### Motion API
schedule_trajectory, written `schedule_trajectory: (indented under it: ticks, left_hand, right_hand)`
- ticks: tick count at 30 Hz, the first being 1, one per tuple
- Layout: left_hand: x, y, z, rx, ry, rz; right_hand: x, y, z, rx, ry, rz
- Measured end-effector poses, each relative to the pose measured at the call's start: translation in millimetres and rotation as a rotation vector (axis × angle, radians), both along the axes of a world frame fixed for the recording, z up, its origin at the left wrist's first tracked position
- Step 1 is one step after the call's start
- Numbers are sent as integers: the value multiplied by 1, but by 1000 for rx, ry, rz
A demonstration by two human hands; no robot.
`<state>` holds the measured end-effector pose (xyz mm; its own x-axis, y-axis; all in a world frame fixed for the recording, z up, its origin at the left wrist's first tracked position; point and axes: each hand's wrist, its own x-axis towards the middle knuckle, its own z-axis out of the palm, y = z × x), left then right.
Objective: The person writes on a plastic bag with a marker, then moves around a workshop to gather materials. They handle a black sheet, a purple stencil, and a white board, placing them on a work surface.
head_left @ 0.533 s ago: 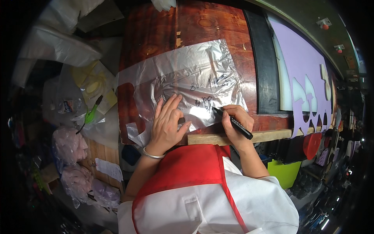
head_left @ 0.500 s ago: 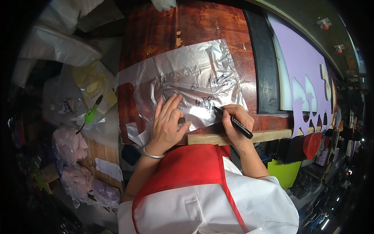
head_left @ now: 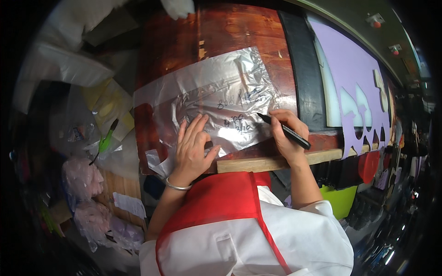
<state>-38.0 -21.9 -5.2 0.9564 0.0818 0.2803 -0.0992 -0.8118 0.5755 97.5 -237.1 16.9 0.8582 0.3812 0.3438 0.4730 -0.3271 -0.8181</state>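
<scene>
A clear, crinkled plastic bag [head_left: 184,103] with a cut-out handle lies flat on the reddish-brown wooden table. Dark handwriting runs over its right part. My left hand [head_left: 191,148] rests on the bag with fingers stretched and slightly spread, pressing the plastic down. Gripped in my right hand [head_left: 290,133] is a black marker pen [head_left: 294,137]. Its tip points at the bag's right side, just beside the writing; whether it touches the plastic I cannot tell. A silver bangle circles my left wrist.
Right of the bag are a black strip [head_left: 304,73] and a purple foam sheet [head_left: 350,64] with cut-out shapes. A wooden batten [head_left: 258,164] edges the table near me. At left lie green-handled snips [head_left: 106,141] and pink items in plastic bags [head_left: 83,177].
My right hand has moved the marker up and to the right, away from the lower line of writing, which now shows more marks. My left hand stays on the bag.
</scene>
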Motion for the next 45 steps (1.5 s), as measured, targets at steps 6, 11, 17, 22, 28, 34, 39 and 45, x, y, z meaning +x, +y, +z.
schedule_trajectory:
  ticks: [6, 11, 17, 22, 28, 34, 39, 45]
  left_hand:
    - [0, 0, 2, -1, 37, -5]
    - [0, 1, 0, -4, 19, -5]
    - [0, 1, 0, -10, 15, 0]
    - [0, 1, 0, -10, 18, 0]
    - [0, 2, 2, -25, 17, -5]
    - [-4, 2, -9, -26, -15, 11]
    - [-9, -1, -21, -56, -99, 37]
    - [-15, 3, -21, -18, -223, 37]
  right_hand:
    - [17, 6, -9, -29, -153, 136]
    - [14, 6, -12, -69, -167, 120]
    - [14, 5, -14, -60, -198, 126]
    - [14, 3, -14, -65, -177, 95]
    - [14, 2, -12, -70, -192, 48]
    - [13, -7, -12, -188, -182, 4]
    - [0, -18, -15, 68, 128, -122]
    - [-9, -25, -20, -16, 231, -58]
